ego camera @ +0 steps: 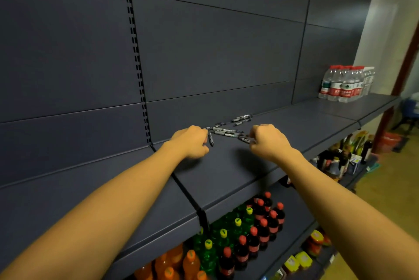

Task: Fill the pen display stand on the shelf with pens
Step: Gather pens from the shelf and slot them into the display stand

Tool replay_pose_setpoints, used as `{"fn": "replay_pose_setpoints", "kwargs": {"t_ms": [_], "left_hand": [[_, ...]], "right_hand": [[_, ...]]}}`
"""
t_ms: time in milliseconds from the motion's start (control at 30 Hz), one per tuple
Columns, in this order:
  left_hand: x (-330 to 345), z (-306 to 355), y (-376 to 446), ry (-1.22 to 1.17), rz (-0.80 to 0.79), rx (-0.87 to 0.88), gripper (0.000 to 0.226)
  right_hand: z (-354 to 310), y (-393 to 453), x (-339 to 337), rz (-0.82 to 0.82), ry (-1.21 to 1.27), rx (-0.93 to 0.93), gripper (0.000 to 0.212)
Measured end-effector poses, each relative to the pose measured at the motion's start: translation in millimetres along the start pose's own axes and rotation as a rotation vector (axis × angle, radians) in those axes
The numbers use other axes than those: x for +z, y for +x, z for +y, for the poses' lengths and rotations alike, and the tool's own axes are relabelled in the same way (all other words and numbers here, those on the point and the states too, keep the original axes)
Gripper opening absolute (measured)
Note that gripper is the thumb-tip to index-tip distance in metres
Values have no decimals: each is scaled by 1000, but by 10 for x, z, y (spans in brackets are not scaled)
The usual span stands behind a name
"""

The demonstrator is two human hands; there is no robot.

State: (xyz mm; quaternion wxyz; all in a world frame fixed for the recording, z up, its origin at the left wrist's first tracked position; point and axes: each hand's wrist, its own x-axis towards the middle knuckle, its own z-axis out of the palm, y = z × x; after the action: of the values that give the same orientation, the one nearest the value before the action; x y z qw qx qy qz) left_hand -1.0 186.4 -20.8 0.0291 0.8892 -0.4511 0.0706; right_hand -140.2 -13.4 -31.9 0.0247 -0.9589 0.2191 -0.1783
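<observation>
Pens (223, 131) lie loose in a small scatter on the dark shelf (294, 118), just above the middle of the view, and both hands have reached in to them. Nearest the camera, at about 6 o'clock, the lower shelf holds rows of bottles: orange bottles (181, 264) at the bottom, green bottles with yellow caps (223, 232) beside them, and dark cola bottles with red caps (260, 230) to the right. Two bare forearms rise from the lower corners toward the centre. The left hand (192, 141), at about 9 o'clock from the scatter, has its fingers curled, and its grip pinches one pen (211, 139) that hangs tip-down from the fingertips. The right hand (268, 140), at about 3 o'clock from the scatter, is curled too, its grip closed on the end of a pen (245, 139) that points toward the pile; how many it holds there is hard to tell, perhaps more than one. Between the hands several pens cross one another flat on the shelf, and a few more (241, 118) lie apart at 12 o'clock, near the back panel (215, 53). Far off at 2 o'clock, a cluster of water bottles with red caps (344, 84) stands upright on the same shelf.
</observation>
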Motion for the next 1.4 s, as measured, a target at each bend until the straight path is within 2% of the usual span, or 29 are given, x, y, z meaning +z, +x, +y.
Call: {"fn": "replay_pose_setpoints", "kwargs": {"t_ms": [300, 500, 900, 1167, 1400], "left_hand": [[40, 712, 648, 17, 2, -128, 15], [134, 1024, 945, 30, 4, -192, 16], [191, 1125, 1521, 58, 39, -213, 19], [220, 887, 2007, 11, 92, -250, 20], [218, 701, 2212, 23, 101, -279, 18]], "right_hand": [[998, 458, -44, -49, 15, -136, 24], [1408, 717, -82, -57, 49, -207, 26], [1562, 1225, 127, -7, 131, -303, 24], [1509, 1804, 244, 22, 122, -365, 18], [1538, 2195, 412, 20, 146, -390, 23]]}}
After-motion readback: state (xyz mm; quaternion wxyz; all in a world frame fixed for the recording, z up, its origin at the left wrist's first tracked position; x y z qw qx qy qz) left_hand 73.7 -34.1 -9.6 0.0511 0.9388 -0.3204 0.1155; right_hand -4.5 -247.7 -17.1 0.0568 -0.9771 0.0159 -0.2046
